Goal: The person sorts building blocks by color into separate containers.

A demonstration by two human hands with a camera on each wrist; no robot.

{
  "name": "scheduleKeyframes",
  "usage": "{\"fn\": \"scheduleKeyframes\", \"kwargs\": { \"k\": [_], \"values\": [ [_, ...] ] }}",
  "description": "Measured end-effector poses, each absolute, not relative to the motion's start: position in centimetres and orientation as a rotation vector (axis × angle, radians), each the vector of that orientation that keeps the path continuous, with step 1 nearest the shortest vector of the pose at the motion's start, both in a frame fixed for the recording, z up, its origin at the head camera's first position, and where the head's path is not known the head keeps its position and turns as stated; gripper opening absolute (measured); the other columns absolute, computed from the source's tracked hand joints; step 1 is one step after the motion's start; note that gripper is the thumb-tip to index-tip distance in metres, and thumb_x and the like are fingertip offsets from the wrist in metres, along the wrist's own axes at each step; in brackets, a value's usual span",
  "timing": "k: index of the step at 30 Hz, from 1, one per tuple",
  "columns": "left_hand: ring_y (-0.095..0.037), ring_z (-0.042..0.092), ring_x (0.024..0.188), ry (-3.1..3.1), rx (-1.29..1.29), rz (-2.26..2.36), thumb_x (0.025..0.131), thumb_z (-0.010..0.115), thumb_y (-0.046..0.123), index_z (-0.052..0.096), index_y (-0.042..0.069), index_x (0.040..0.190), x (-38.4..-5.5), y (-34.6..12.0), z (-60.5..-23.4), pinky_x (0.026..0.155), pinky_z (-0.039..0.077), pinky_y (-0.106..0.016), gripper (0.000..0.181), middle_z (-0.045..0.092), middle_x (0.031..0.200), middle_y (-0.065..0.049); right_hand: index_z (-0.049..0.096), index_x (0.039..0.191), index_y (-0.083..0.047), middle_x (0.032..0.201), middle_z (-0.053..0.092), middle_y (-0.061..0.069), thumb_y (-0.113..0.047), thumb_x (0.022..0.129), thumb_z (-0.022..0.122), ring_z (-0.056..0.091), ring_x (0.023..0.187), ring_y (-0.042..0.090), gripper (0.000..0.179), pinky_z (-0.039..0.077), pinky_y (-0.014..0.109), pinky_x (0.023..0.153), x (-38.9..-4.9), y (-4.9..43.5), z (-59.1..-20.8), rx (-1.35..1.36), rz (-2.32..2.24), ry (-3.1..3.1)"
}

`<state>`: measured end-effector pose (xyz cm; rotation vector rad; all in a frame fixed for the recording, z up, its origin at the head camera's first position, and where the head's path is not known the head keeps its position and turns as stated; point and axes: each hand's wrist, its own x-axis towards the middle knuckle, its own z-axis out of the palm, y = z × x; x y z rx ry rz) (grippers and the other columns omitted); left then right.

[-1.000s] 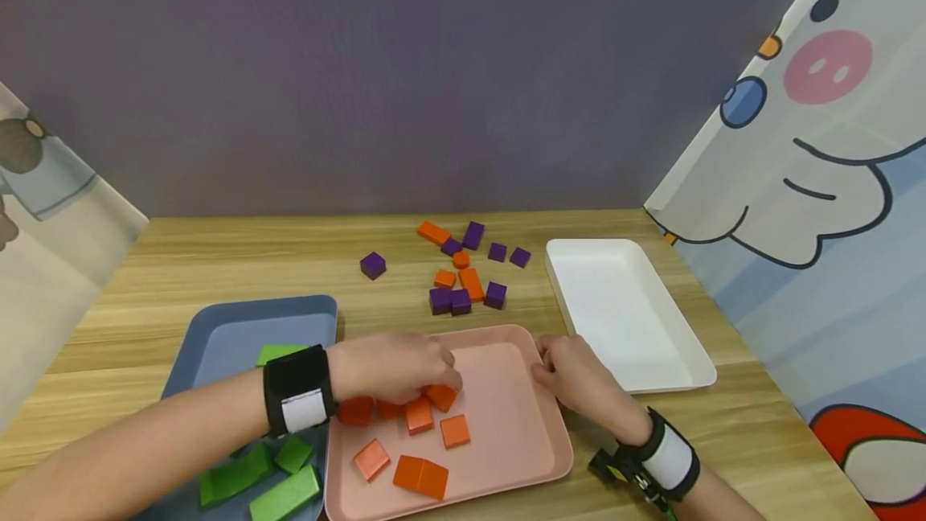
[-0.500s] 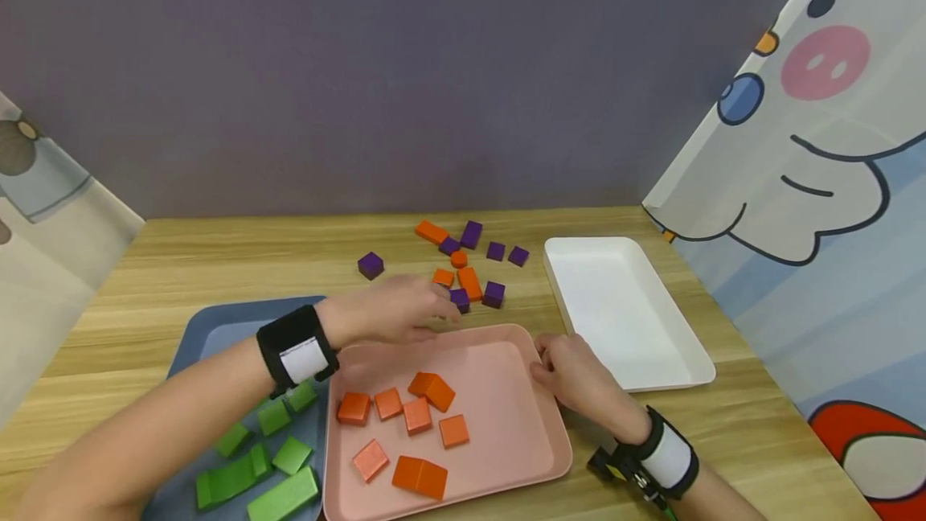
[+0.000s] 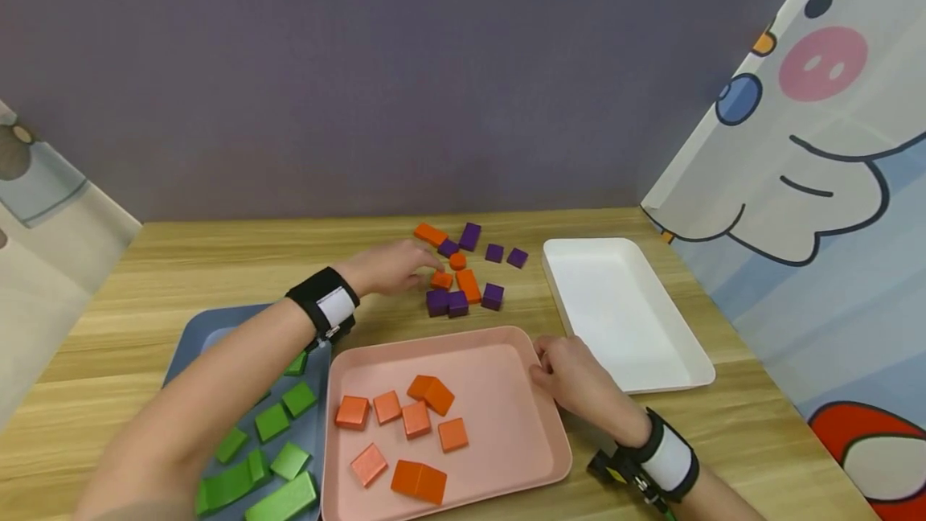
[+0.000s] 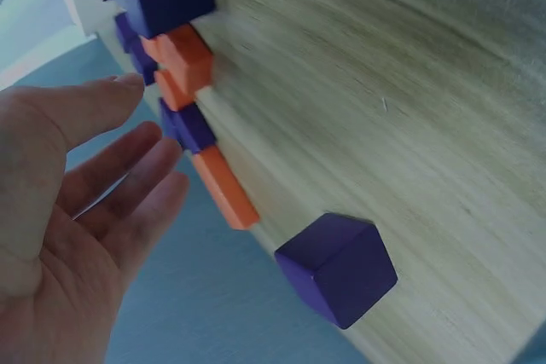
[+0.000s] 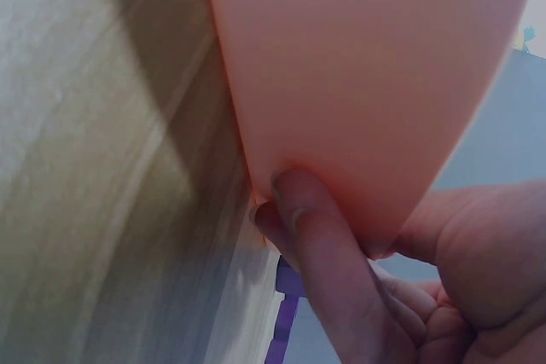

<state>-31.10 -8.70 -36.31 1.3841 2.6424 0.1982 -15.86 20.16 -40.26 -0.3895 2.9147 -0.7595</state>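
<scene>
My left hand (image 3: pixel 394 266) reaches over the table at the left side of a loose group of blocks, its fingertips right at a small orange block (image 3: pixel 442 280). In the left wrist view its fingers are relaxed and apart, with nothing between them; a lone purple cube (image 4: pixel 337 270) sits beside it, hidden behind the hand in the head view. My right hand (image 3: pixel 575 372) pinches the right rim of the pink tray (image 3: pixel 506 457), thumb inside and fingers against the outer wall (image 5: pixel 341 83). Several orange blocks (image 3: pixel 415 419) lie in that tray's left half.
A blue tray (image 3: pixel 191 344) with several green blocks (image 3: pixel 272 423) stands at the left, partly under my left forearm. To the right is a white tray (image 3: pixel 622 304). Purple cubes (image 3: pixel 493 297) and an orange disc (image 3: pixel 457 261) lie at the back, before a grey wall (image 3: pixel 391 87).
My left hand has left the orange blocks in the pink tray and moved up and back to the loose blocks on the table. The right hand has stayed on the tray rim.
</scene>
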Motion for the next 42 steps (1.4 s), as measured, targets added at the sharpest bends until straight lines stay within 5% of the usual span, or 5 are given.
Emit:
{"fn": "scheduleKeyframes", "kwargs": {
  "k": [10,25,42],
  "values": [
    [-0.031,0.055,0.128,2.489,1.406,0.119,0.095,0.054,-0.004,0.066,0.013,0.129,-32.6,-7.1,-37.8,0.110,0.044,-0.045,0.040,0.062,0.135,-0.010,0.059,0.077,-0.010,0.050,0.040,-0.008,-0.005,0.086,0.066,0.039,0.044,0.005,0.013,0.028,0.019,0.042,-15.9,20.2,-40.2,-0.386,-0.768,2.907],
    [-0.024,0.067,0.103,2.653,1.314,0.030,0.087,0.073,0.007,0.078,0.016,0.105,-31.6,-8.1,-37.4,0.095,0.055,-0.037,0.021,0.074,0.106,-0.004,0.060,0.077,-0.010,0.050,0.042,-0.007,-0.004,0.086,0.066,0.040,0.045,0.006,0.012,0.029,0.019,0.042,-15.8,20.3,-40.1,-0.392,-0.773,2.899],
    [-0.019,0.067,0.095,2.571,1.681,0.319,0.086,0.075,0.008,0.075,0.010,0.109,-26.8,-7.5,-33.4,0.088,0.056,-0.031,0.023,0.074,0.101,-0.004,0.060,0.077,-0.010,0.049,0.042,-0.008,-0.006,0.086,0.067,0.041,0.045,0.006,0.012,0.030,0.019,0.042,-15.8,20.3,-40.1,-0.406,-0.762,2.903]
  ]
}}
